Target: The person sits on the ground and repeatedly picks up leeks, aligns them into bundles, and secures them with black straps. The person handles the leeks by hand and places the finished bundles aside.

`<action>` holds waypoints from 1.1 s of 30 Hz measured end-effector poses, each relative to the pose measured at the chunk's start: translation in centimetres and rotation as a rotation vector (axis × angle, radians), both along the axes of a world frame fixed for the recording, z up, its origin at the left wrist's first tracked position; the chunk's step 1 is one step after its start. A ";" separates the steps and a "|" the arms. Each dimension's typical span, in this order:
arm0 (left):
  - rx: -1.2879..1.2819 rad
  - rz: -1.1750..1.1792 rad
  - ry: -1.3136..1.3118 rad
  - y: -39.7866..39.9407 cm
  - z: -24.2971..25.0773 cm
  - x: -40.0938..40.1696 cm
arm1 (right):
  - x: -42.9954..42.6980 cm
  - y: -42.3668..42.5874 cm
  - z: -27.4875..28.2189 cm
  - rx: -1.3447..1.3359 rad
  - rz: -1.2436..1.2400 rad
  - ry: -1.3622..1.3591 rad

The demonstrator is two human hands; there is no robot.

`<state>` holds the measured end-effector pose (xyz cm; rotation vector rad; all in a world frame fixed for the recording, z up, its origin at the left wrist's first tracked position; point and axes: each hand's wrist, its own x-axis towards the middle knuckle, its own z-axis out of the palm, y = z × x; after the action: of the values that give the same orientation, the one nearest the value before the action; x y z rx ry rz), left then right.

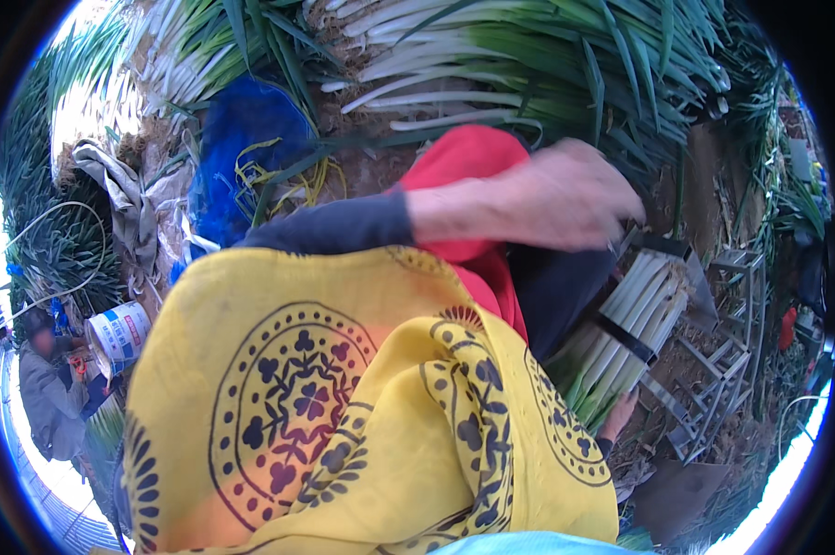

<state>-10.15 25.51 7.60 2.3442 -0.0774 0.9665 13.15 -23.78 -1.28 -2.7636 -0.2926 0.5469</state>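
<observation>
A bundle of long green onions (639, 298) lies in a metal frame (698, 284), roots at the upper right and leaves at the lower left. A black band (625, 338) crosses its white stalks. My left hand (577, 198), blurred, reaches across from the left above the frame's upper end; its fingers and anything in them are unclear. Low at the right, my right hand (622, 416) is against the leafy part of the bundle, partly hidden. A yellow patterned cloth (306, 416) covers much of the view, with a red-covered knee (466, 156) beyond it.
Loose green onions (445, 62) lie in heaps ahead. Blue plastic (237, 146) and yellow ties (313, 187) are left of the knee. A metal rack (726, 354) stands at right. At far left are a white bucket (119, 336) and another person (50, 395).
</observation>
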 end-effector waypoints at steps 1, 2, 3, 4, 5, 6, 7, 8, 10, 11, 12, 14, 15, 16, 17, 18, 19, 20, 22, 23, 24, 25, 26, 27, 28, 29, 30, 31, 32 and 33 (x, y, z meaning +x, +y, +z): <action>-0.010 0.157 0.024 3.0 -1.7 -1.7 | -0.4 2.2 1.2 0.250 -0.141 0.044; -0.119 0.257 0.150 6.1 -3.7 -3.0 | -1.6 3.9 2.9 0.504 -0.303 0.146; -0.232 0.327 0.330 8.7 -6.1 -4.8 | -2.0 6.3 4.3 0.704 -0.354 0.214; -0.425 0.420 0.611 11.1 -8.8 -5.8 | -2.4 8.5 5.8 0.809 -0.378 0.257; -0.443 0.480 0.685 13.2 -11.7 -7.3 | -2.9 10.7 7.0 0.942 -0.334 0.317; -0.408 0.530 0.734 15.1 -14.4 -8.4 | -3.7 12.6 7.8 0.922 -0.363 0.339; -0.410 0.564 0.749 17.1 -16.9 -9.0 | -4.2 14.3 8.3 0.921 -0.351 0.364; -0.424 0.596 0.797 18.8 -19.3 -9.4 | -4.6 15.7 8.7 0.951 -0.309 0.399; -0.459 0.685 0.798 21.9 -23.0 -9.9 | -5.2 17.7 8.9 0.641 -0.173 0.199; -0.477 0.737 0.745 23.1 -24.5 -9.5 | -5.4 18.3 8.8 0.492 -0.133 0.122; -0.492 0.788 0.692 24.5 -25.7 -9.0 | -5.4 18.8 8.6 0.499 -0.189 0.078; -0.502 0.879 0.775 27.1 -27.3 -8.6 | -5.4 19.2 8.2 0.475 -0.232 0.078; -0.493 0.926 0.798 28.1 -28.0 -8.5 | -5.3 19.4 8.1 0.465 -0.312 0.063; -0.519 0.966 0.873 28.8 -28.5 -8.6 | -5.3 19.4 8.1 0.424 -0.273 0.046; -0.480 0.972 0.915 29.3 -29.1 -8.8 | -5.2 19.5 8.2 0.447 -0.283 0.069; -0.444 0.971 0.961 29.7 -29.7 -9.0 | -5.3 19.5 8.2 0.470 -0.298 0.077; -0.417 0.955 1.009 29.9 -30.2 -9.4 | -5.2 19.6 8.3 0.484 -0.331 0.093; -0.325 0.969 1.046 29.9 -30.8 -9.6 | -5.3 19.7 8.4 0.367 -0.263 0.040; -0.303 0.900 0.973 29.9 -31.6 -10.0 | -5.2 19.8 8.4 0.360 -0.272 0.048; -0.251 0.917 0.944 30.1 -31.8 -10.0 | -5.2 19.8 8.4 0.384 -0.327 0.050; -0.257 0.843 0.996 29.5 -31.9 -10.1 | -5.1 19.7 8.3 0.382 -0.324 0.050; -0.246 0.790 0.973 29.3 -31.8 -9.9 | -5.0 19.7 8.2 0.390 -0.339 0.053; -0.253 0.769 1.001 28.8 -31.6 -9.9 | -4.9 19.6 8.1 0.408 -0.348 0.050; -0.224 0.794 1.025 28.3 -31.2 -9.7 | -4.8 19.5 7.9 0.400 -0.362 0.055; -0.229 0.832 0.996 27.9 -30.6 -9.6 | -4.7 19.3 7.8 0.395 -0.368 0.056; -0.238 0.865 1.004 27.4 -30.1 -9.5 | -4.6 19.2 7.7 0.398 -0.372 0.051; -0.097 0.937 0.863 27.1 -29.4 -9.2 | -4.6 19.2 7.7 0.296 -0.220 -0.001; 0.039 0.997 0.751 27.0 -28.8 -8.9 | -4.5 19.2 7.7 0.322 -0.250 0.009; 0.174 1.053 0.621 27.1 -28.3 -8.4 | -4.6 19.2 7.6 0.329 -0.303 0.022; 0.171 1.035 0.637 27.5 -27.9 -7.9 | -4.5 19.3 7.7 0.344 -0.369 0.019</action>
<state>-18.08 52.97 -20.29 2.7185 1.4551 0.5513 8.60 -4.47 6.40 -2.3950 0.1196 0.3845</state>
